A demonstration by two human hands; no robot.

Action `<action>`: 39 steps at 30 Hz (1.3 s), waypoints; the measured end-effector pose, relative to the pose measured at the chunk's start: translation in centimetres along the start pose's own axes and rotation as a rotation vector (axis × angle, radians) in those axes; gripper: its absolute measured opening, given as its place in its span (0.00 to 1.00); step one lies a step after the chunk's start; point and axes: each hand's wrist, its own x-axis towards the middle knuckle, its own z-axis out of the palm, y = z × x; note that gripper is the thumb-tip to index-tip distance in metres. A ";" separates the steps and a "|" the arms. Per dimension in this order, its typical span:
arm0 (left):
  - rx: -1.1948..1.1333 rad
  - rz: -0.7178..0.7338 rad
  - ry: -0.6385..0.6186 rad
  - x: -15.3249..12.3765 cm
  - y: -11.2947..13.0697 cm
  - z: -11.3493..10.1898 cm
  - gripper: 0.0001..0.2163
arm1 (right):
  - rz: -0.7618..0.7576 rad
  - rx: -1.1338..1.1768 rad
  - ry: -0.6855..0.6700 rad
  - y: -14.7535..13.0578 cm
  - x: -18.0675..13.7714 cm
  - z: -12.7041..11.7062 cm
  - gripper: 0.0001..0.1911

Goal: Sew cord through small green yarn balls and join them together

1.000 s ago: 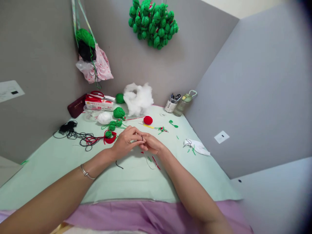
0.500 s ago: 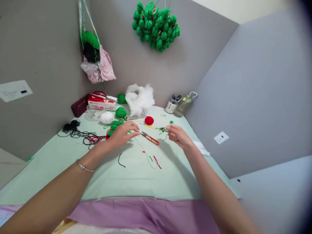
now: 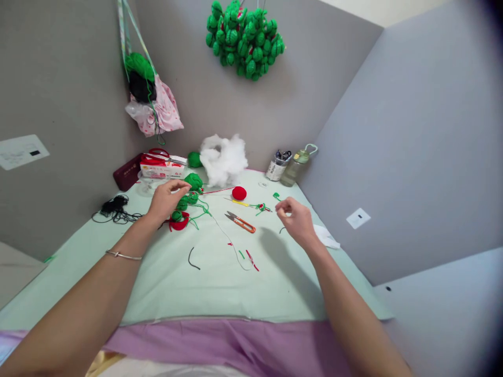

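Head cam: L hand part-hides grn balls.

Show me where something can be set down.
Bare: the near strip of table, this side of the black yarn strand and red yarn scrap; also between the left forearm and black yarn tangle. Crowded: around the left hand, with green crocheted balls, back to the white stuffing.

Bright, diffuse light; soft shadow across tablecloth; right edge (upper corner especially) dark, blurred.
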 end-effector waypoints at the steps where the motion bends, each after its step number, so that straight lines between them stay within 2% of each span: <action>1: -0.004 -0.011 -0.014 0.0 -0.2 0.1 0.09 | 0.030 0.069 -0.035 -0.8 0.1 0.8 0.03; 5: 0.106 0.044 -0.129 -0.4 -0.4 0.9 0.09 | 0.145 0.404 -0.155 -3.1 0.4 3.8 0.05; 9: 0.256 0.108 -0.167 -0.7 -0.7 1.3 0.10 | 0.196 0.663 -0.187 -3.5 0.3 5.9 0.08; 13: 0.290 0.137 -0.169 -0.6 -1.1 1.4 0.10 | 0.280 0.723 -0.200 -2.5 -0.1 6.7 0.13; 18: 0.370 0.211 -0.214 -0.7 -1.0 1.6 0.10 | 0.329 0.729 -0.169 -1.5 -0.3 6.9 0.12; 23: 0.465 0.196 -0.204 -0.3 -1.6 1.2 0.10 | 0.349 0.652 -0.009 0.3 0.3 6.7 0.12; 26: 0.456 0.152 -0.208 0.0 -2.3 0.9 0.14 | 0.381 0.542 0.096 2.8 1.9 6.0 0.13; 28: 0.438 0.124 -0.217 0.1 -2.8 0.8 0.16 | 0.402 0.440 0.116 4.8 3.6 5.3 0.13; 32: 0.399 0.146 -0.245 0.0 -2.8 1.0 0.17 | 0.438 0.193 0.069 8.3 7.3 4.6 0.11; 34: 0.331 0.138 -0.181 0.0 -2.3 0.8 0.17 | 0.466 0.078 0.019 9.5 8.5 4.9 0.09; 37: 0.164 0.079 -0.019 0.4 -1.6 -0.1 0.18 | 0.485 -0.069 -0.052 10.3 9.3 5.9 0.07; 39: 0.091 0.052 0.016 0.8 -1.5 -0.7 0.18 | 0.478 -0.145 -0.093 10.6 9.6 6.4 0.07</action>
